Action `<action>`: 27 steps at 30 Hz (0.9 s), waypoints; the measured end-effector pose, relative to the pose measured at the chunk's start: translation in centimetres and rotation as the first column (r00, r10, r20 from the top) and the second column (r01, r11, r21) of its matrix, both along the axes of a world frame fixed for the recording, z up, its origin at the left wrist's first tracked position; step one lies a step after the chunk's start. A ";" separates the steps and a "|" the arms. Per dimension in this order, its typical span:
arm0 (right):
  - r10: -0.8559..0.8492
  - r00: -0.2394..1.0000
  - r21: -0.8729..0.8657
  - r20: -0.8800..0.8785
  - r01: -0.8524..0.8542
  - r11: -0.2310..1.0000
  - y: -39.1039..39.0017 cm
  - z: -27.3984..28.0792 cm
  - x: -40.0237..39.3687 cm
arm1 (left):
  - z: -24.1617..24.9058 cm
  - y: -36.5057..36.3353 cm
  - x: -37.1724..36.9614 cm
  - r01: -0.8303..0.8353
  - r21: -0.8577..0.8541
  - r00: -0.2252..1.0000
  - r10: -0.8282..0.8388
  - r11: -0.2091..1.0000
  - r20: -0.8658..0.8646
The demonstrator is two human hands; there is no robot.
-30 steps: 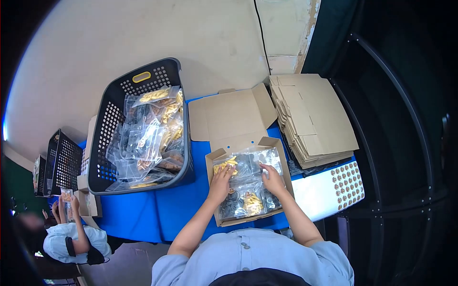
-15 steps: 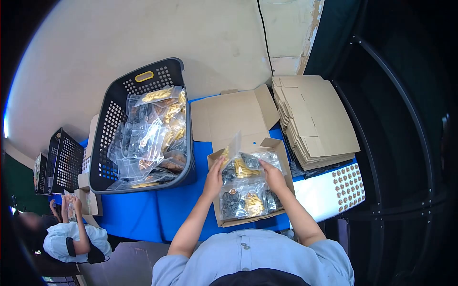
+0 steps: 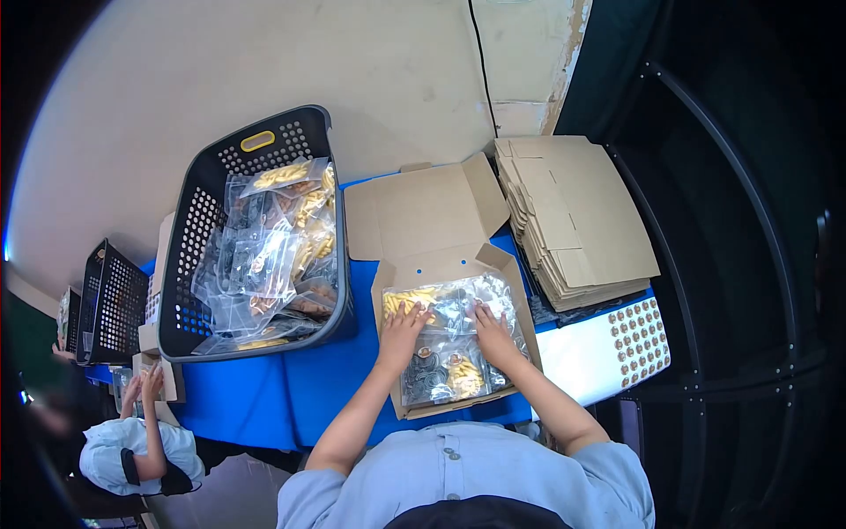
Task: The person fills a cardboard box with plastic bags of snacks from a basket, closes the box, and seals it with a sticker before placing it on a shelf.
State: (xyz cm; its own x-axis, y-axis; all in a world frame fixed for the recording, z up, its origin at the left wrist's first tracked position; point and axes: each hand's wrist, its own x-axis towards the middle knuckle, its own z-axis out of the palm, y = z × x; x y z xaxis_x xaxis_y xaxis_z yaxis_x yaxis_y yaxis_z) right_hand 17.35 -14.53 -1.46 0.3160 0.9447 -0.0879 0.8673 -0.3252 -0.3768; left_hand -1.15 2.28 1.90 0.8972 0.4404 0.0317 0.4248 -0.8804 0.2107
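Note:
An open cardboard box lies in front of me, its lid folded back. Clear plastic bags fill it; one bag of yellow pieces sits near the front, beside a bag of dark grey ring-like pieces. My left hand lies flat on a bag of yellow pieces at the back left. Flat on the clear bags at the back right rests my right hand, fingers spread. Neither hand grips anything. What lies under the palms is hidden.
A dark perforated basket full of similar bags stands to the left on the blue cloth. Flattened cardboard boxes are stacked at right, behind a white sheet of round stickers. Another person works at far left.
The bag my hands held tilted over the box now lies flat inside it. Both hands have lowered and spread onto the bags. The co-worker's hands at left have moved lower.

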 end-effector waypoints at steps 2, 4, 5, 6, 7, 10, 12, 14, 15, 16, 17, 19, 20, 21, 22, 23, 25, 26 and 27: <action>-0.012 0.999 -0.074 0.046 0.016 0.997 -0.5 0.1 0.1 | -1.0 -0.7 -0.3 0.009 0.047 0.997 -0.005 0.999 -0.082; -0.021 0.995 -0.148 0.092 0.035 0.988 -0.8 0.0 0.7 | -1.4 -1.4 -0.3 -0.009 0.037 0.997 0.012 0.999 -0.081; -0.089 0.994 -0.129 0.061 0.096 0.987 -0.9 0.0 0.9 | -1.6 -1.8 -0.3 -0.009 0.034 0.997 0.012 0.999 -0.082; -0.155 0.988 -0.113 0.028 0.157 0.981 -1.1 -0.3 1.2 | -1.7 -2.1 -0.3 -0.005 0.011 0.997 0.006 1.000 -0.082; -0.149 0.989 -0.090 0.017 0.150 0.985 -1.3 -0.5 1.6 | -1.8 -2.4 -0.3 -0.002 -0.011 0.997 0.002 1.000 -0.081; -0.143 0.989 -0.051 0.034 0.145 0.988 -1.5 -1.0 2.0 | -1.8 -2.9 -0.2 0.021 0.038 0.998 -0.019 0.999 -0.052; -0.151 0.986 -0.061 0.068 0.155 0.986 -1.5 -0.9 1.8 | -1.3 -2.7 -0.1 0.026 0.014 0.998 -0.025 1.000 -0.057; -0.161 0.982 -0.069 0.101 0.168 0.983 -1.4 -0.2 1.6 | -0.4 -2.8 -0.2 0.034 -0.010 0.997 -0.035 0.999 -0.064; -0.146 0.984 -0.097 0.100 0.155 0.983 -1.3 0.5 1.6 | 0.1 -3.0 -0.3 0.032 -0.034 0.999 -0.031 0.999 0.012; -0.130 0.987 -0.125 0.099 0.142 0.982 -1.2 1.4 1.5 | 0.4 -3.2 -0.3 0.031 -0.057 0.996 -0.026 0.998 0.088; -0.133 0.986 -0.125 0.098 0.144 0.982 -1.1 2.2 1.5 | 0.8 -3.2 -0.3 0.033 -0.057 0.996 -0.028 0.998 0.087; -0.077 0.996 -0.208 0.052 0.086 0.974 -0.8 3.7 1.4 | 1.3 -2.9 -0.1 0.005 -0.081 0.981 0.011 0.997 0.196; -0.080 0.995 -0.210 0.051 0.089 0.974 -0.7 3.6 1.4 | 1.6 -2.6 0.1 0.009 -0.082 0.981 0.007 0.997 0.194; -0.096 0.995 -0.188 -0.020 0.090 0.978 -0.5 3.4 1.4 | 1.9 -2.3 0.2 0.000 -0.097 0.978 0.021 0.995 0.209; -0.108 0.990 -0.167 -0.090 0.092 0.982 -0.5 3.4 1.5 | 2.2 -2.1 0.4 -0.011 -0.113 0.974 0.036 0.994 0.224; -0.109 0.990 -0.168 -0.089 0.093 0.981 -0.5 3.4 1.8 | 2.5 -1.9 0.7 0.010 -0.138 0.971 0.023 0.990 0.239; -0.110 0.989 -0.139 -0.096 0.096 0.986 -0.3 4.0 2.5 | 2.3 -1.7 1.2 0.033 -0.128 0.971 -0.001 0.991 0.240; -0.107 0.990 -0.138 -0.095 0.094 0.986 -0.1 4.1 2.9 | 2.2 -1.6 1.4 0.055 -0.118 0.971 -0.026 0.991 0.239; -0.174 0.980 0.110 -0.096 0.185 0.977 0.0 4.3 3.2 | 2.6 -1.4 1.6 0.053 -0.118 0.971 -0.023 0.992 0.239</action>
